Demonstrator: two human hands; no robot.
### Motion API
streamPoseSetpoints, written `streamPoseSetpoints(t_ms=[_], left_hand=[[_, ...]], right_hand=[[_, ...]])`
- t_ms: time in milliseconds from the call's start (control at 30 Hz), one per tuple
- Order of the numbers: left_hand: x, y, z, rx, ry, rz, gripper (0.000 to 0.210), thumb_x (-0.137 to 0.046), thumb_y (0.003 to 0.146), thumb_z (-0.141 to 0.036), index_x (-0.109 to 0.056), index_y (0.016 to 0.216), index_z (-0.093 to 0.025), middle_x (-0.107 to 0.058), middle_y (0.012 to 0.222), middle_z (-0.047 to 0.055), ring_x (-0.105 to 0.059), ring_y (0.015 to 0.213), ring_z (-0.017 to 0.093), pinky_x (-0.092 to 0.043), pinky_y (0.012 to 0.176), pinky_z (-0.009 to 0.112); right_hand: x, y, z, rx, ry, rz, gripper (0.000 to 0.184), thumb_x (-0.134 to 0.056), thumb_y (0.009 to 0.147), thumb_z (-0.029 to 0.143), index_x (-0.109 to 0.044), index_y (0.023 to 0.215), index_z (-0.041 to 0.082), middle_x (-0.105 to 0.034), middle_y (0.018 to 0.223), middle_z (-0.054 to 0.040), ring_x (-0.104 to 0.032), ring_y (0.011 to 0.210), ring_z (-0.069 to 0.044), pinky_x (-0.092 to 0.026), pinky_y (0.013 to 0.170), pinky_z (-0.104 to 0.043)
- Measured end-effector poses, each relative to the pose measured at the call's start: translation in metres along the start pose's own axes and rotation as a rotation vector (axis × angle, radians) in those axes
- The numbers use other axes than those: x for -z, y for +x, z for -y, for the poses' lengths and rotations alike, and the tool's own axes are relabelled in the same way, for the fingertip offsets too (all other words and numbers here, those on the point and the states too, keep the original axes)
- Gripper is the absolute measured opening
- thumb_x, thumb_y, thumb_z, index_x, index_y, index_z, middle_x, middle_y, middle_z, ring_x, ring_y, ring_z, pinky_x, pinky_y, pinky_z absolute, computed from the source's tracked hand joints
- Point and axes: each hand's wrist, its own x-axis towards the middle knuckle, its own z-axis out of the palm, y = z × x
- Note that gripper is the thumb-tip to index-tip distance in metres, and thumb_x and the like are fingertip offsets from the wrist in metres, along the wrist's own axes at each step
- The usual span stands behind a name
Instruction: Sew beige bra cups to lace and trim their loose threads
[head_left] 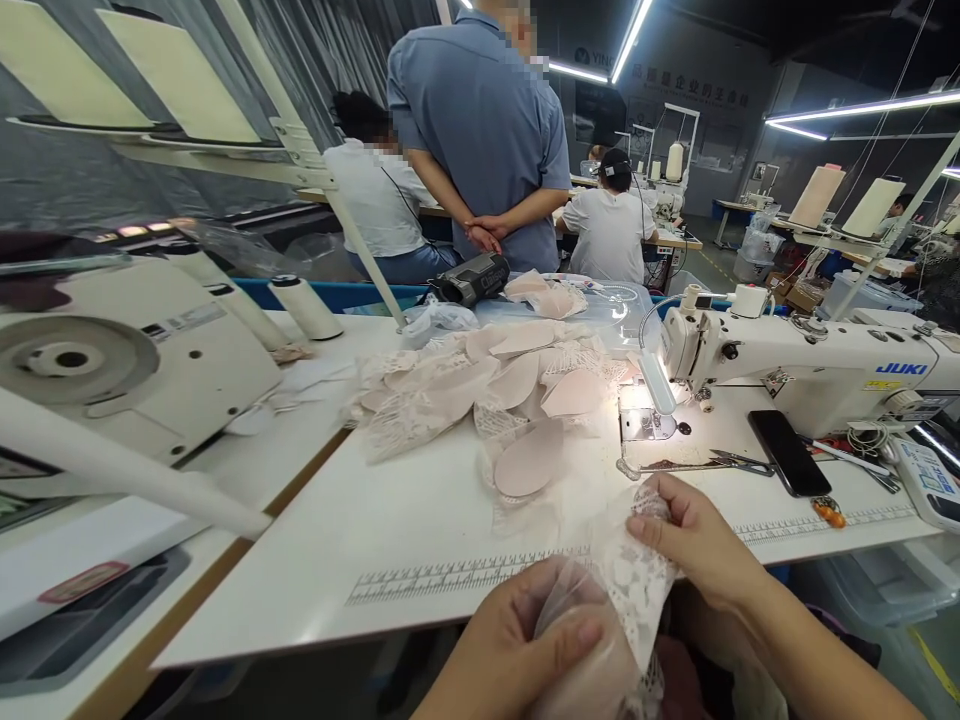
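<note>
Between my two hands, at the table's front edge, is a lace bra cup piece (637, 600) in pale pink with sheer mesh. My left hand (536, 640) grips its padded, mesh-covered side, thumb on top. Pinched in my right hand (686, 535) is the upper lace edge, between thumb and fingers. The lower part of the piece hangs below the edge and is partly hidden. Beyond my hands, a loose cup piece (529, 460) lies on the table, in front of a heap of lace and cup pieces (450, 385).
A sewing machine (810, 350) with its lamp lit stands at the right. Near it lie scissors (742, 461), a black phone (789, 452) and an orange item (829, 512). A printed ruler (465, 575) runs along the front edge. Another machine (112, 360) is at left; a person (480, 130) stands behind the table.
</note>
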Motion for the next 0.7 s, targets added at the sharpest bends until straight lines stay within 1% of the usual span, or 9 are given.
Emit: streamPoseSetpoints(t_ms=[67,133,167,233,333,433,567,600,700], left_hand=[[-0.001,0.011,0.008,-0.091,0.073,-0.123,0.038,-0.1,0.064,-0.044,-0.073,0.067,-0.017,-0.068,0.067,0.0,-0.058,0.068,0.016,-0.048,0.064,0.02],[-0.001,0.022,0.011,-0.094,-0.02,-0.211,0.032,-0.098,0.06,-0.033,-0.069,0.067,-0.02,-0.063,0.061,-0.004,-0.054,0.061,0.014,-0.046,0.059,0.02],[-0.001,0.027,0.012,-0.067,-0.093,-0.224,0.033,-0.097,0.056,-0.03,-0.067,0.067,-0.021,-0.059,0.056,-0.006,-0.05,0.055,0.013,-0.043,0.053,0.019],[0.002,0.034,0.01,-0.013,-0.191,-0.21,0.033,-0.094,0.05,-0.027,-0.065,0.066,-0.023,-0.056,0.049,-0.008,-0.044,0.046,0.011,-0.038,0.047,0.02],[0.007,0.039,0.006,-0.001,-0.24,-0.171,0.032,-0.093,0.05,-0.028,-0.065,0.066,-0.023,-0.062,0.05,-0.005,-0.051,0.046,0.014,-0.043,0.047,0.024],[0.012,0.038,0.008,0.037,-0.286,-0.099,0.033,-0.095,0.053,-0.029,-0.067,0.071,-0.024,-0.069,0.054,-0.002,-0.058,0.048,0.018,-0.048,0.05,0.027],[0.011,0.034,0.014,0.036,-0.268,-0.023,0.037,-0.098,0.057,-0.031,-0.068,0.078,-0.024,-0.073,0.057,-0.001,-0.061,0.049,0.019,-0.049,0.053,0.029],[0.01,0.033,0.014,0.03,-0.254,-0.011,0.038,-0.099,0.057,-0.03,-0.069,0.077,-0.024,-0.072,0.056,-0.002,-0.06,0.048,0.018,-0.048,0.052,0.027],[0.006,0.028,0.009,0.042,-0.314,0.034,0.033,-0.099,0.064,-0.037,-0.075,0.08,-0.022,-0.072,0.062,-0.001,-0.064,0.055,0.019,-0.05,0.056,0.027]], right_hand=[[-0.002,-0.009,0.007,0.292,-0.38,-0.092,0.015,-0.074,0.095,0.035,-0.068,0.096,0.022,-0.064,0.083,0.0013,-0.058,0.074,-0.016,-0.047,0.068,-0.028],[-0.011,-0.021,0.004,0.58,-0.693,-0.032,0.01,-0.068,0.1,0.028,-0.072,0.108,0.024,-0.069,0.09,-0.0015,-0.063,0.08,-0.02,-0.052,0.071,-0.032],[-0.017,-0.027,0.0,0.681,-0.771,0.041,0.012,-0.068,0.101,0.031,-0.073,0.111,0.026,-0.071,0.093,-0.0019,-0.066,0.081,-0.021,-0.055,0.072,-0.032],[-0.029,-0.036,-0.01,0.737,-0.821,0.106,0.018,-0.07,0.103,0.037,-0.073,0.117,0.026,-0.074,0.109,-0.0036,-0.071,0.094,-0.024,-0.061,0.081,-0.036],[-0.035,-0.043,-0.014,0.732,-0.824,0.111,0.025,-0.068,0.106,0.039,-0.07,0.127,0.025,-0.069,0.134,-0.0085,-0.071,0.111,-0.025,-0.063,0.093,-0.042],[-0.025,-0.045,-0.001,0.746,-0.815,0.094,0.026,-0.065,0.107,0.036,-0.066,0.133,0.032,-0.07,0.128,-0.008,-0.07,0.11,-0.025,-0.062,0.092,-0.041],[-0.011,-0.037,0.016,0.626,-0.814,0.006,0.052,-0.075,0.099,0.041,-0.056,0.146,0.029,-0.064,0.132,-0.0122,-0.064,0.12,-0.03,-0.057,0.098,-0.044],[-0.01,-0.034,0.017,0.555,-0.804,0.01,0.05,-0.077,0.097,0.041,-0.058,0.141,0.027,-0.065,0.129,-0.0118,-0.064,0.117,-0.03,-0.056,0.096,-0.042],[-0.014,-0.024,0.015,0.323,-0.669,0.033,0.016,-0.07,0.099,0.037,-0.065,0.104,0.023,-0.066,0.094,-0.002,-0.061,0.086,-0.02,-0.05,0.077,-0.031]])
